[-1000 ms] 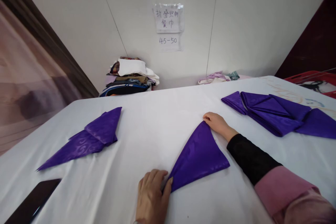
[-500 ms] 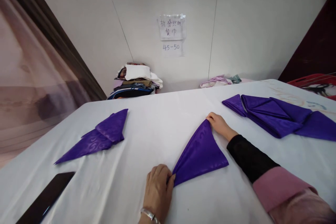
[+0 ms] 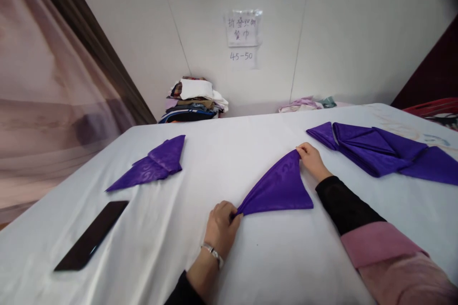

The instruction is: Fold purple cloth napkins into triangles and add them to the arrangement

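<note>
A purple patterned napkin (image 3: 281,186), folded into a triangle, is stretched between my two hands over the white-covered table (image 3: 279,257). My left hand (image 3: 222,224), with a silver bracelet at the wrist, pinches the napkin's narrow near-left corner. At its top right corner my right hand (image 3: 312,158) grips the cloth between thumb and fingers. The lower right corner hangs free of both hands.
Other folded purple napkins lie at the left (image 3: 157,164) and in a group at the right (image 3: 379,150). A dark phone-like slab (image 3: 93,236) rests at front left. Behind the table are a clothes pile (image 3: 195,100) and a wall sign (image 3: 243,28).
Both hands, still on the napkin, have shifted away from me and slightly to the right in the view. The napkin's lower edge now runs more level. The camera view has moved a little.
</note>
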{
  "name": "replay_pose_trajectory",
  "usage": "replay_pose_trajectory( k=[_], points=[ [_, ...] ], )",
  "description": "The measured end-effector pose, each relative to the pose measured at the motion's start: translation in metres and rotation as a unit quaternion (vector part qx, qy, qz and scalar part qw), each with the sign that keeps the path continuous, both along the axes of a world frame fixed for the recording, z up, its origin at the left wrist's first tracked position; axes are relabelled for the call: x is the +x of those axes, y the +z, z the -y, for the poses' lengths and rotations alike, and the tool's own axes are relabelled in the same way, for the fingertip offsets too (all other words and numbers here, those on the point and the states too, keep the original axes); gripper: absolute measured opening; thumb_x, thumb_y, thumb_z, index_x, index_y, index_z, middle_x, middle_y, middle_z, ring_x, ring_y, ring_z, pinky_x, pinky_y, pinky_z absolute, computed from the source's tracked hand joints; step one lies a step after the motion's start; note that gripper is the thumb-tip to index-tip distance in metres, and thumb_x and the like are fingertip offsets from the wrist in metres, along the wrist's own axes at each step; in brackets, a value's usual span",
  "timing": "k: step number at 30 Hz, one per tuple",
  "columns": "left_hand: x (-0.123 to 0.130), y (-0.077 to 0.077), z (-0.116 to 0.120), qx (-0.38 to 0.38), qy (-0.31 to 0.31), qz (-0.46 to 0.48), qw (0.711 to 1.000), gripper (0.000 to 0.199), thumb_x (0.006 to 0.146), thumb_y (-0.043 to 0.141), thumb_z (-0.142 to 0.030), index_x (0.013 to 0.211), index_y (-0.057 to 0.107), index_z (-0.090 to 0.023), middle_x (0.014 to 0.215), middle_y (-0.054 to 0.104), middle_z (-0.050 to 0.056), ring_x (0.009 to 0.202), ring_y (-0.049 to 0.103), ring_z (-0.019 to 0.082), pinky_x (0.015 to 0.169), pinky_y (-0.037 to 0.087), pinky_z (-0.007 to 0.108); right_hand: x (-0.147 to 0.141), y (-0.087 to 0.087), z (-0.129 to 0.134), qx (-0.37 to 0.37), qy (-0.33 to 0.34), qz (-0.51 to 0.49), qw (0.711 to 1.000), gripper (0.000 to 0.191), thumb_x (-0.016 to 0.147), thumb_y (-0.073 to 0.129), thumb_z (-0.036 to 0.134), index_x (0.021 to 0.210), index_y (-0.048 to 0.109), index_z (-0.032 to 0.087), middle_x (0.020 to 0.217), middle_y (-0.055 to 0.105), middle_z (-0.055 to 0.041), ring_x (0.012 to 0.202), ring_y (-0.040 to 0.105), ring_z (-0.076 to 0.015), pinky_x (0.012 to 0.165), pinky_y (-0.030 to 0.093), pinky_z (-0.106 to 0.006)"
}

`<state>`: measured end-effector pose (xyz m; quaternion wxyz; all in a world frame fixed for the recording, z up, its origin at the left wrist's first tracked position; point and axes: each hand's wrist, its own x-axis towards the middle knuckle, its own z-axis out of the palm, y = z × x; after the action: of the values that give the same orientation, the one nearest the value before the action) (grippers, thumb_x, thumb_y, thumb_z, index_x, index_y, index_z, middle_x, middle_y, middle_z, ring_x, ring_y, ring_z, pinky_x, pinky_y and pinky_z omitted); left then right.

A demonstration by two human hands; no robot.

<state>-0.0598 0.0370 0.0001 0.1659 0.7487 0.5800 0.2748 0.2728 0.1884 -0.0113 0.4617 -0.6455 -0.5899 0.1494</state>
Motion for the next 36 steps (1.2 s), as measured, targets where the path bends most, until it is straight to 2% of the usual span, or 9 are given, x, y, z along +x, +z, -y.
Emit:
replay_pose_trajectory(
  k=[4, 9, 15, 22, 27, 30, 33, 36],
  points=[
    [0.0, 0.004, 0.003, -0.025, 0.001, 0.062, 0.998, 0.005, 0.071, 0.055, -0.016, 0.071, 0.057, -0.02, 0.084, 0.061, 0.003, 0.082, 0.055, 0.018, 0.078, 0.043, 0.038, 0.006, -0.006, 0.0, -0.016, -0.007, 0.014, 1.0, 0.023, 0.076, 0.048, 0.042, 0.067, 0.051, 0.021, 0.058, 0.053, 0.0015, 0.057, 0.048, -0.0158, 0.057, 0.037, -0.029],
    [-0.002, -0.001, 0.001, -0.027, 0.012, 0.09, 0.996, 0.007, 0.071, 0.058, -0.016, 0.07, 0.063, -0.021, 0.097, 0.063, 0.005, 0.096, 0.055, 0.021, 0.087, 0.042, 0.042, 0.012, -0.011, -0.003, -0.023, -0.016, 0.032, 0.999, 0.022, 0.075, 0.05, 0.042, 0.067, 0.053, 0.021, 0.057, 0.052, 0.0009, 0.057, 0.047, -0.0168, 0.056, 0.036, -0.03],
    [-0.004, -0.002, -0.001, -0.02, -0.019, 0.06, 0.998, 0.016, 0.078, 0.051, -0.016, 0.069, 0.064, -0.021, 0.1, 0.065, 0.004, 0.109, 0.05, 0.022, 0.096, 0.037, 0.045, 0.016, -0.015, -0.009, -0.032, -0.023, 0.057, 0.998, 0.02, 0.075, 0.05, 0.04, 0.066, 0.053, 0.022, 0.058, 0.053, 0.0003, 0.057, 0.048, -0.0171, 0.056, 0.036, -0.031],
    [-0.001, -0.004, -0.002, 0.002, -0.023, 0.004, 1.0, 0.021, 0.085, 0.042, -0.018, 0.076, 0.061, -0.02, 0.104, 0.063, 0.005, 0.115, 0.046, 0.022, 0.096, 0.036, 0.045, 0.013, -0.011, -0.009, -0.034, -0.022, 0.029, 0.999, 0.018, 0.073, 0.052, 0.038, 0.066, 0.053, 0.022, 0.057, 0.053, 0.0, 0.057, 0.048, -0.0177, 0.057, 0.035, -0.031],
    [0.004, -0.002, -0.004, 0.016, -0.011, -0.026, 0.999, 0.025, 0.086, 0.041, -0.021, 0.069, 0.059, -0.02, 0.098, 0.061, 0.005, 0.105, 0.051, 0.021, 0.092, 0.037, 0.044, 0.011, -0.009, -0.009, -0.018, -0.01, -0.003, 1.0, 0.019, 0.074, 0.052, 0.039, 0.065, 0.053, 0.021, 0.057, 0.053, 0.0016, 0.056, 0.048, -0.0161, 0.056, 0.037, -0.029],
    [0.006, 0.0, -0.005, 0.029, -0.002, -0.031, 0.999, 0.025, 0.083, 0.045, -0.022, 0.06, 0.053, -0.019, 0.089, 0.061, 0.004, 0.092, 0.054, 0.019, 0.083, 0.041, 0.041, 0.011, -0.005, -0.009, -0.003, -0.003, -0.036, 0.999, 0.02, 0.075, 0.051, 0.039, 0.066, 0.052, 0.021, 0.056, 0.051, 0.0028, 0.054, 0.049, -0.0149, 0.054, 0.04, -0.028],
    [0.005, 0.003, -0.005, 0.045, -0.02, -0.008, 0.999, 0.025, 0.082, 0.047, -0.023, 0.058, 0.05, -0.019, 0.074, 0.06, 0.003, 0.078, 0.054, 0.017, 0.072, 0.043, 0.033, 0.01, 0.006, -0.009, 0.022, 0.004, -0.065, 0.998, 0.02, 0.075, 0.051, 0.04, 0.068, 0.052, 0.021, 0.057, 0.051, 0.003, 0.055, 0.05, -0.0145, 0.055, 0.043, -0.028],
    [0.003, 0.003, -0.002, 0.021, -0.029, 0.023, 0.999, 0.026, 0.083, 0.047, -0.028, 0.058, 0.05, -0.019, 0.061, 0.054, 0.0, 0.063, 0.05, 0.013, 0.059, 0.039, 0.026, 0.01, 0.021, -0.006, 0.049, 0.005, -0.085, 0.995, 0.02, 0.074, 0.053, 0.041, 0.069, 0.053, 0.021, 0.058, 0.051, 0.003, 0.055, 0.05, -0.0143, 0.056, 0.044, -0.028]
  ],
)
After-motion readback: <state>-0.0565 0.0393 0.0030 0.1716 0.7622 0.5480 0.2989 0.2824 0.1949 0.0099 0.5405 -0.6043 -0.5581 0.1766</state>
